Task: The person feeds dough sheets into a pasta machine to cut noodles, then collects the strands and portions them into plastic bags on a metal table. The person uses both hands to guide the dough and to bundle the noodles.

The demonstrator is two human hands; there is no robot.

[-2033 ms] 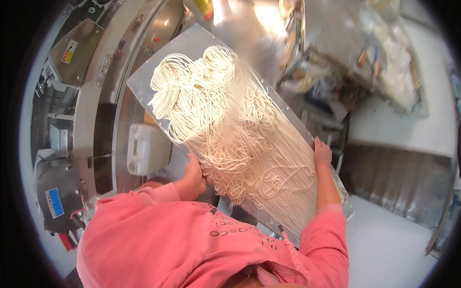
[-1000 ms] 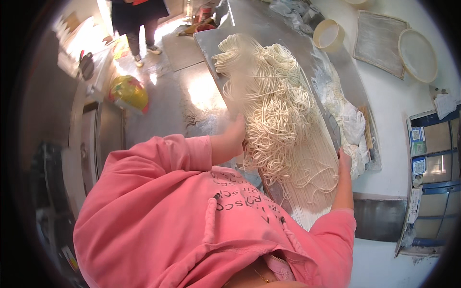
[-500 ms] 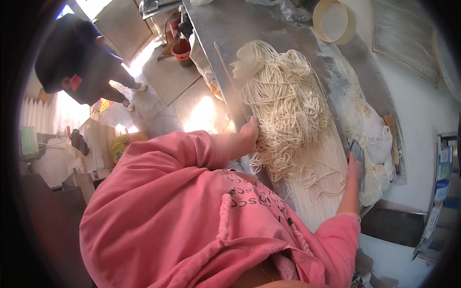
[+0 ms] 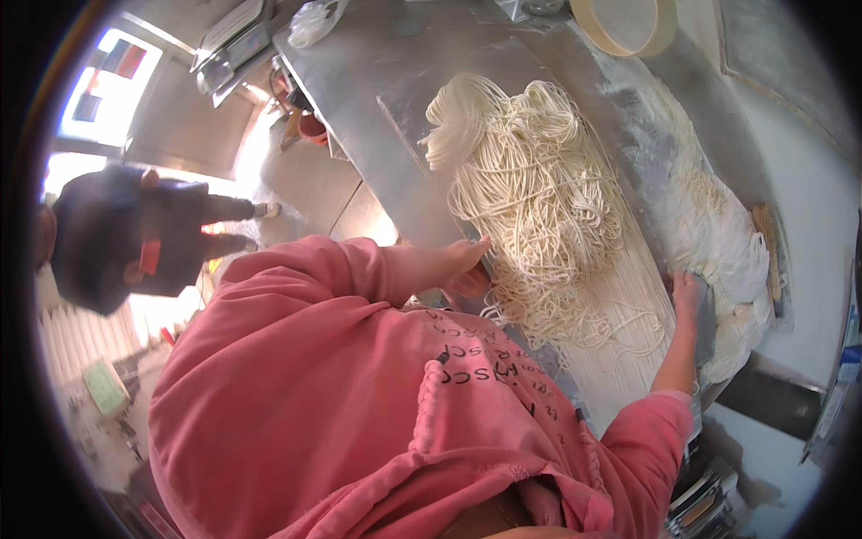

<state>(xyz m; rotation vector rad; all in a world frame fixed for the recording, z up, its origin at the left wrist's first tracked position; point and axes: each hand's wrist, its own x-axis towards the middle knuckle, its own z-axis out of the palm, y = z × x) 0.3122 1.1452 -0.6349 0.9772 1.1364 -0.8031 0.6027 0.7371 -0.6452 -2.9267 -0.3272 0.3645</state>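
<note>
A large tangled heap of pale noodles (image 4: 539, 189) lies on a long pale board (image 4: 606, 382) marked with fine lengthwise lines. A few loose strands trail toward its near end. At the board's left side, beside the noodles, is my left hand (image 4: 469, 262); its fingers are closed round the edge, partly hidden. My right hand (image 4: 684, 295) is at the opposite edge, closed there, with its fingertips pointing away from me. Just beyond that hand is a flat grey piece (image 4: 706, 316); whether the hand touches it I cannot tell.
Under the board is a grey worktop (image 4: 377, 54). White flour (image 4: 682, 171) and a white cloth or bag (image 4: 732, 242) lie along its right side. A round sieve (image 4: 626, 27) sits at the far end, a clear plastic bag (image 4: 314, 22) at far left. Another person (image 4: 135, 234) stands on the left.
The view has turned, so the other person and the room at left appear lower. Both hands stay at the board's edges, and the noodle heap looks much the same.
</note>
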